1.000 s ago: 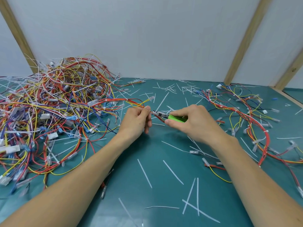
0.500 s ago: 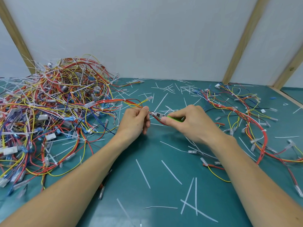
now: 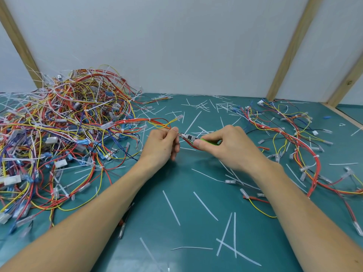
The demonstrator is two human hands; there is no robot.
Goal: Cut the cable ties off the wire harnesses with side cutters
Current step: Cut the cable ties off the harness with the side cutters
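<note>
The right hand has crept closer to the left hand, which pinches the wire harness above the worktop, so the gripped side cutters should bite only the tie, sparing wires.

Single head-worn wide-angle view, looking forward and down over teal table; both forearms entering from bottom corners, hands meeting near frame centre, close to lens; white back wall filling upper half, its wooden battens leaning outward from wide-angle distortion; no second view sharing scene
</note>
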